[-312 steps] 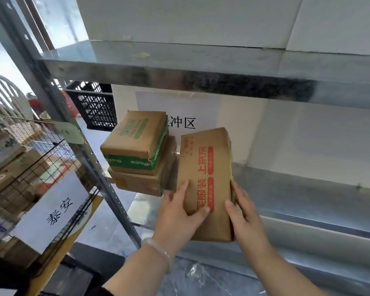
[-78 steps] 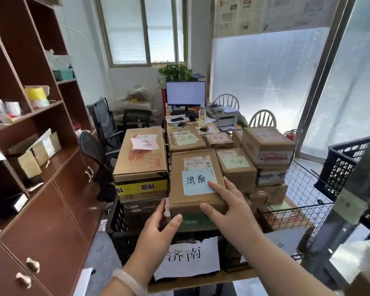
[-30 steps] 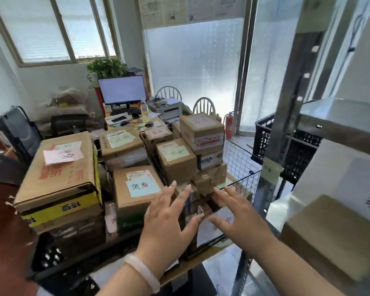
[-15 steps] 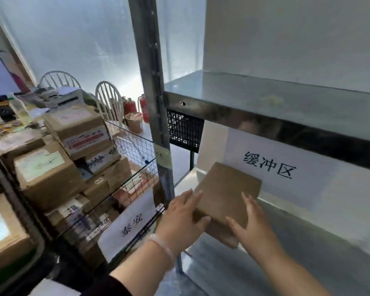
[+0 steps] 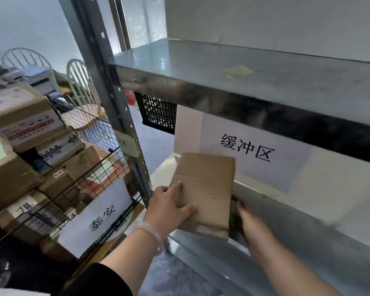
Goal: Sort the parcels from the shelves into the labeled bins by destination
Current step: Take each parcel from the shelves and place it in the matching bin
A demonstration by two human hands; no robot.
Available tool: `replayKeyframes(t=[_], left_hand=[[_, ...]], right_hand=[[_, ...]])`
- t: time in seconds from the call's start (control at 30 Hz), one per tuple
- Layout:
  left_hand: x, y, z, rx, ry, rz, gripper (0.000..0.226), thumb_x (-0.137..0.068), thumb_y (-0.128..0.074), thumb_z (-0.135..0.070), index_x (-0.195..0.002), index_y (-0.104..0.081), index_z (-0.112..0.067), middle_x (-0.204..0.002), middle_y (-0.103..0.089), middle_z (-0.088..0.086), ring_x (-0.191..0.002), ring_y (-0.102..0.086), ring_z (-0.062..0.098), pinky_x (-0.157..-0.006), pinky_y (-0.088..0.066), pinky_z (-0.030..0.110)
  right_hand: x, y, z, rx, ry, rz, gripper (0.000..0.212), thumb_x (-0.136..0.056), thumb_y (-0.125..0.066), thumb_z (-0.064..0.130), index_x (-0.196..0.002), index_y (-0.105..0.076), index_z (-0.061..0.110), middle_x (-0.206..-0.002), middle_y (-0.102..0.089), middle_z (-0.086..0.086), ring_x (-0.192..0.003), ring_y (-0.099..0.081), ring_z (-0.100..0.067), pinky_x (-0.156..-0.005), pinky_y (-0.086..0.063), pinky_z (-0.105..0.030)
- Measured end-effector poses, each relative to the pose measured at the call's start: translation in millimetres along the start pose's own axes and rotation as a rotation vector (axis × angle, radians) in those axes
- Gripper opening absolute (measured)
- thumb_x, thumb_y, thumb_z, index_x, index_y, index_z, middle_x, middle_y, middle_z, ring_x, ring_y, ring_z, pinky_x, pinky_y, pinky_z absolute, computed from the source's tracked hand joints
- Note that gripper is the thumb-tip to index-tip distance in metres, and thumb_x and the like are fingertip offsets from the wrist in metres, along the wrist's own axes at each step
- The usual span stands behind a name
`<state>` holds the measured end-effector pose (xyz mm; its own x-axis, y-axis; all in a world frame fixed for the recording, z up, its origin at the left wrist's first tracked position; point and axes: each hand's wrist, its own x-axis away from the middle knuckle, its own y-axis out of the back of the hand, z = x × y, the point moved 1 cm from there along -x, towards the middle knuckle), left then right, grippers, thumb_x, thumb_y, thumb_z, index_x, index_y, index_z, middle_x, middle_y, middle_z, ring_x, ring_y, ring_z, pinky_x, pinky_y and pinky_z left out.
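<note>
Cardboard parcel (image 5: 207, 184), plain brown, at the left front corner of the shelf (image 5: 308, 221), near end jutting past the front edge, below the sign (image 5: 247, 147) on the back wall. A second back: both hands empty over the bin. Half a second back: short of the parcel, spread. Now on it. So, in all likelihood: last parcel delivered, next pick begun, lift not yet made. No destination slip visible on top; probably needs turning before choosing a bin.

Left hand (image 5: 169, 207) laid over the near left corner, fingers (image 5: 175, 186) nearly straight and flat on the top face, thumb across it, wrist bent upward. Right hand (image 5: 251, 225) against the right side, fingers low beside that edge, tips lost in shadow; curled under or not, impossible to tell.

Wire bin (image 5: 83, 178) with white label (image 5: 98, 216) just left of the shelf post (image 5: 124, 129), heaped with boxes (image 5: 24, 116).
</note>
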<state>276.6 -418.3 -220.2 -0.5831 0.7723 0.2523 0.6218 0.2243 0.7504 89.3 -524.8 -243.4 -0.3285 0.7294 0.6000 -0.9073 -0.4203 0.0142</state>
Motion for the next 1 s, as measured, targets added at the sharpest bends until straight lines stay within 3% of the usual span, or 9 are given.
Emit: replayKeyframes(t=[0.1, 0.2, 0.27, 0.37, 0.5, 0.6, 0.8, 0.93, 1.0], left_hand=[[15.4, -1.8, 0.8, 0.151, 0.029, 0.028, 0.081, -0.078, -0.072, -0.059, -0.147, -0.034, -0.041, -0.133, -0.033, -0.004, -0.114, -0.041, 0.013, -0.098, -0.041, 0.026], [30.5, 0.8, 1.1, 0.29, 0.009, 0.018, 0.086, -0.07, -0.072, -0.067, -0.145, -0.038, -0.042, -0.14, -0.039, -0.003, -0.121, -0.044, 0.012, -0.1, -0.041, 0.028], [39.8, 5.4, 2.0, 0.347, -0.026, 0.019, 0.091, -0.064, -0.07, -0.072, -0.145, -0.039, -0.044, -0.143, -0.043, -0.005, -0.126, -0.047, 0.011, -0.106, -0.043, 0.032], [57.1, 15.6, -3.8, 0.469, -0.055, 0.059, 0.077, -0.082, -0.074, -0.047, -0.148, -0.035, -0.039, -0.138, -0.045, -0.01, -0.114, -0.051, 0.0, -0.093, -0.046, 0.013], [75.2, 27.1, -11.9, 0.508, -0.051, 0.078, 0.094, -0.073, -0.067, -0.066, -0.152, -0.024, -0.039, -0.143, -0.042, -0.009, -0.12, -0.049, 0.007, -0.104, -0.044, 0.029], [90.1, 34.3, -24.9, 0.632, -0.076, 0.061, 0.105, -0.07, -0.067, -0.056, -0.156, -0.015, -0.026, -0.13, -0.052, -0.012, -0.109, -0.057, 0.001, -0.087, -0.052, 0.018], [113.7, 52.5, -12.2, 0.766, -0.148, -0.172, 0.043, -0.091, -0.064, -0.033, -0.131, -0.052, -0.045, -0.117, -0.067, -0.011, -0.1, -0.066, 0.006, -0.076, -0.056, 0.022], [125.3, 60.0, 6.4, 0.834, -0.088, -0.304, 0.053, -0.096, -0.06, -0.021, -0.125, -0.041, -0.06, -0.115, -0.067, -0.013, -0.107, -0.064, 0.009, -0.093, -0.054, 0.041], [130.9, 63.0, 13.3, 0.868, -0.058, -0.323, 0.061, -0.093, -0.065, -0.026, -0.137, -0.032, -0.054, -0.117, -0.067, -0.012, -0.109, -0.064, 0.01, -0.096, -0.053, 0.042]], right_hand=[[8.4, 3.5, 1.4, -0.099, 0.081, 0.084, 0.035, -0.093, -0.062, 0.033, -0.125, -0.053, 0.04, -0.108, -0.072, -0.001, -0.091, -0.07, -0.018, -0.065, -0.056, -0.034], [16.2, 13.1, 9.7, -0.224, 0.113, 0.155, 0.076, -0.066, -0.081, 0.037, -0.135, -0.049, 0.031, -0.117, -0.069, -0.01, -0.102, -0.069, -0.031, -0.082, -0.057, -0.053], [21.7, 16.0, 17.7, -0.278, 0.095, 0.27, 0.064, -0.074, -0.076, 0.031, -0.133, -0.054, 0.019, -0.116, -0.071, -0.013, -0.1, -0.07, -0.032, -0.075, -0.059, -0.046], [36.2, 12.1, 29.5, -0.283, 0.133, 0.385, 0.036, -0.086, -0.065, 0.023, -0.122, -0.061, 0.016, -0.106, -0.074, -0.011, -0.088, -0.073, -0.026, -0.06, -0.058, -0.035], [59.3, -3.8, 36.7, -0.136, 0.316, 0.372, 0.057, -0.07, -0.074, 0.027, -0.124, -0.057, 0.024, -0.106, -0.074, -0.003, -0.095, -0.072, -0.025, -0.077, -0.057, -0.042], [76.4, -19.4, 39.7, -0.004, 0.439, 0.341, 0.064, -0.069, -0.077, 0.037, -0.128, -0.056, 0.027, -0.108, -0.074, 0.0, -0.095, -0.072, -0.022, -0.077, -0.059, -0.042], [94.9, -40.9, 40.2, -0.028, 0.496, 0.265, 0.022, -0.098, -0.052, 0.038, -0.118, -0.059, 0.038, -0.11, -0.071, 0.01, -0.098, -0.068, -0.009, -0.082, -0.056, -0.036], [111.6, -55.6, 33.6, 0.139, 0.662, 0.336, 0.027, -0.102, -0.046, 0.029, -0.119, -0.064, 0.04, -0.121, -0.065, 0.022, -0.112, -0.056, 0.009, -0.088, -0.044, -0.012], [116.0, -63.7, 26.6, 0.262, 0.776, 0.356, 0.031, -0.099, -0.049, 0.043, -0.128, -0.057, 0.051, -0.135, -0.051, 0.032, -0.13, -0.04, 0.01, -0.108, -0.033, -0.018]])
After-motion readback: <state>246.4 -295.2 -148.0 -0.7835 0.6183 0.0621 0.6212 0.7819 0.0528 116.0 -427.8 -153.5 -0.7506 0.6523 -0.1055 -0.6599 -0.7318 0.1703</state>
